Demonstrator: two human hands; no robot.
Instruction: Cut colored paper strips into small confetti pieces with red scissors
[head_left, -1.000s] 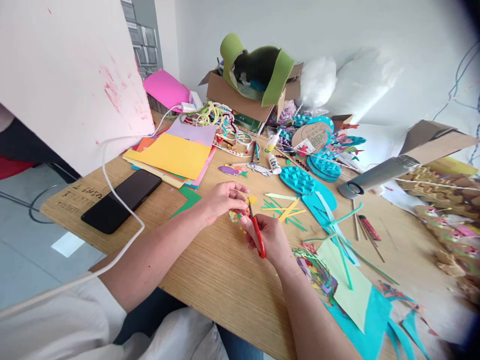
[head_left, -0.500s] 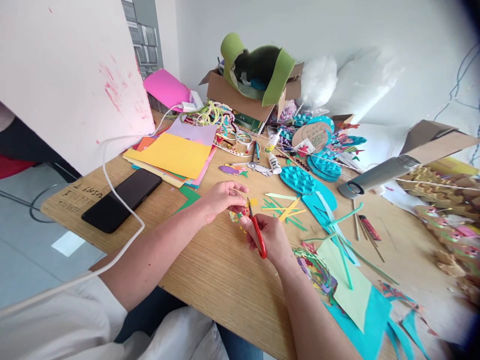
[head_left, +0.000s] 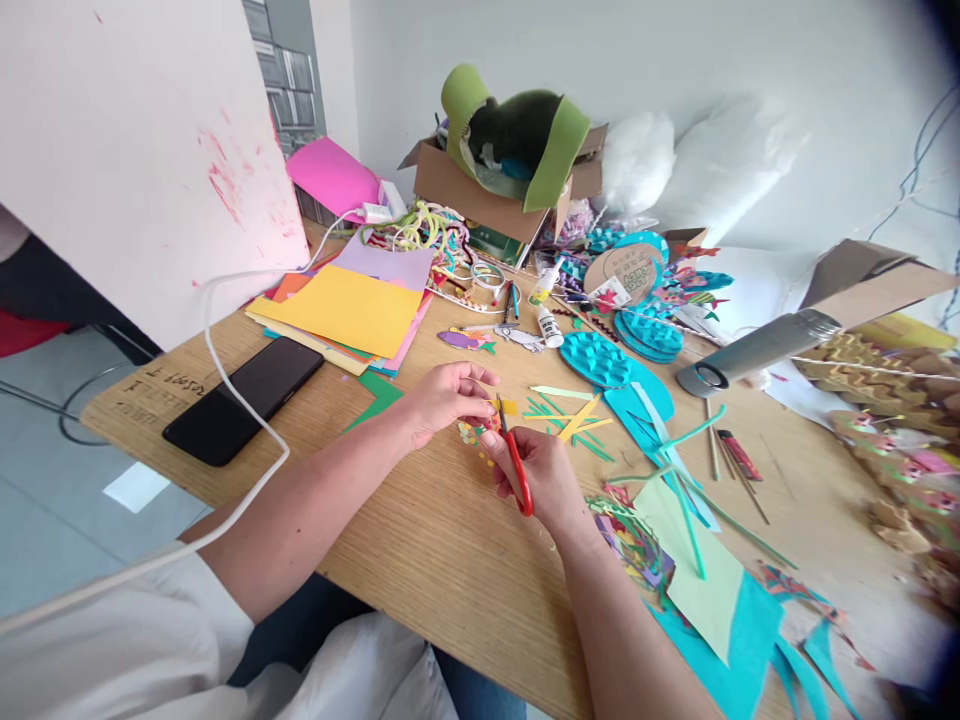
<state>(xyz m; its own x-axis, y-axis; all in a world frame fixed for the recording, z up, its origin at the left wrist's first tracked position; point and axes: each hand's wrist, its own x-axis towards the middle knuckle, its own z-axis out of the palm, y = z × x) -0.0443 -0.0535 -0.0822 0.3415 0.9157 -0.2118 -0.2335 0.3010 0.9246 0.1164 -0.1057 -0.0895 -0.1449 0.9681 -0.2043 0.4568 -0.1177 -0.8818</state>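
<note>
My left hand (head_left: 452, 405) is closed in a pinch on a small piece of yellow paper (head_left: 508, 407), which sticks out to the right past the fingertips. My right hand (head_left: 541, 470) grips red-handled scissors (head_left: 518, 472), their blades pointing up and away from me at the yellow paper. Just below the hands, small round paper bits (head_left: 469, 434) in yellow, green and red lie on the table, partly covered by the fingers. To the right are thin green strips (head_left: 596, 447) and crossed yellow strips (head_left: 581, 420).
On the left lie a black phone (head_left: 244, 400), a white cable (head_left: 217, 350) and stacked coloured paper (head_left: 360, 310). Glue bottles (head_left: 550, 327), a fish cutout (head_left: 463, 341) and turquoise egg-carton pieces (head_left: 596, 360) lie beyond. A metal flask (head_left: 757, 352) and pale green paper (head_left: 694, 560) are right.
The yellow paper and the scissor blades have shifted slightly against each other, and more of the paper shows beside the blades. Both hands stay almost in place.
</note>
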